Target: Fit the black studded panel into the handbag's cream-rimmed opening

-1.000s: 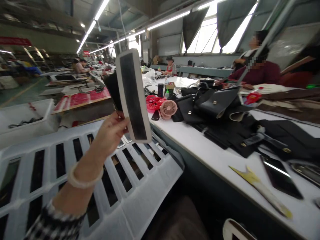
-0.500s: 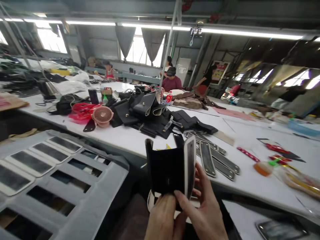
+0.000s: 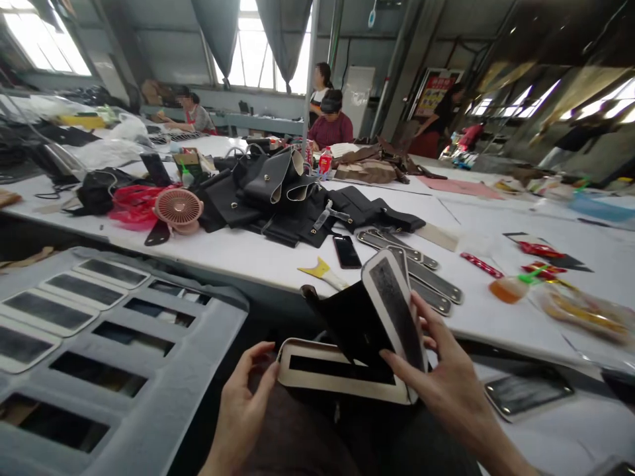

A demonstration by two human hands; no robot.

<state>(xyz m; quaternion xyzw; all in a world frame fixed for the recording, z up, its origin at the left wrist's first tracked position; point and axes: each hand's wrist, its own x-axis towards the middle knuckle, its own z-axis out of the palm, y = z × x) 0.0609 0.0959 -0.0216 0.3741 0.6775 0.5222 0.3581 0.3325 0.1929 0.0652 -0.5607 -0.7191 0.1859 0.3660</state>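
Note:
A black piece with pale-edged end panels (image 3: 354, 320) is held over my lap, below the table's front edge. My right hand (image 3: 441, 370) grips its raised right end panel, thumb on the near side and fingers behind. At the lower left, my left hand (image 3: 251, 390) pinches the left corner of the pale rectangular frame (image 3: 342, 385), which has a dark slot along its middle. The black sheet folds up between the frame and the raised panel.
On the white table (image 3: 238, 261) lie a phone (image 3: 347, 252), a yellow-ended tool (image 3: 320, 270), stacked dark strips (image 3: 436, 281), black leather pieces (image 3: 268, 192) and a pink fan (image 3: 179, 209). A slotted grey sheet (image 3: 198, 370) with panels is at left. People are across the table.
My left hand has moved left from the base of the piece to the frame's corner. The piece has tilted and opened, showing the pale frame. The camera view has dipped.

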